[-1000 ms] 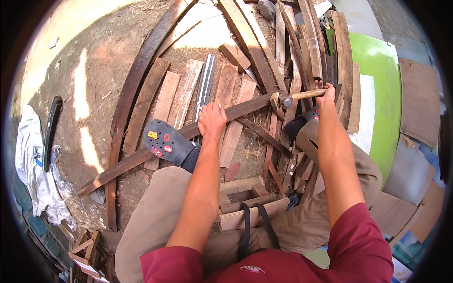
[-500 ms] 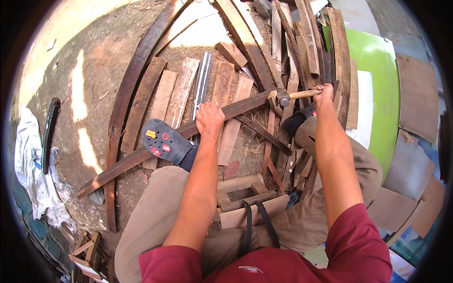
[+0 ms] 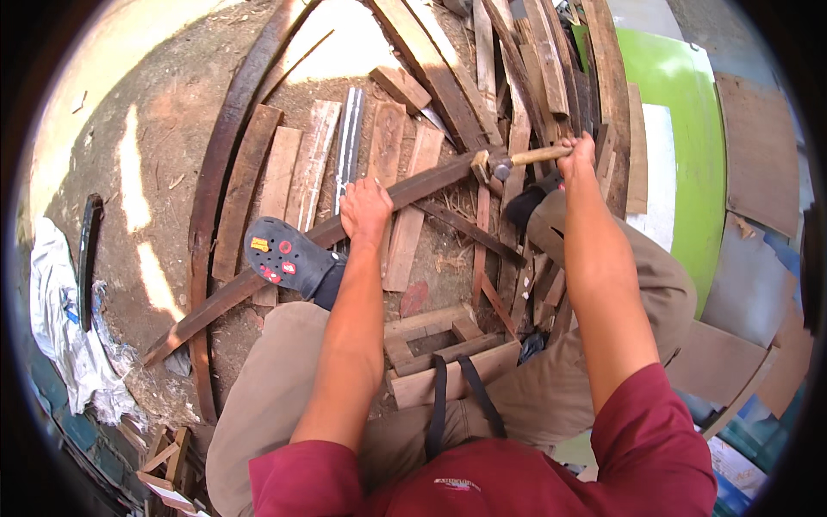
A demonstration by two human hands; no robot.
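A long dark wooden beam (image 3: pixel 327 231) lies slantwise across the ground, over several shorter planks. My left hand (image 3: pixel 366 209) is closed around the beam near its middle. In my right hand (image 3: pixel 578 155) is the end of a hammer's pale wooden handle (image 3: pixel 541 156). The hammer head (image 3: pixel 500 170) is at the beam's far right end, beside a small pale piece of wood (image 3: pixel 481 166); whether they touch I cannot tell. My left foot, in a dark clog (image 3: pixel 286 256), rests on or against the beam, left of my left hand.
A small wooden frame (image 3: pixel 457 364) with black straps nearby stands between my legs. Stacked timber (image 3: pixel 616 95) fills the far right, beside a green panel (image 3: pixel 676 129) and brown boards (image 3: pixel 756 155). A curved dark beam (image 3: pixel 215 172) and white cloth (image 3: pixel 65 319) lie to the left.
The whole scene has shifted a little up and to the left in view. My left hand keeps its hold on the beam, and the hammer stays at the beam's far end.
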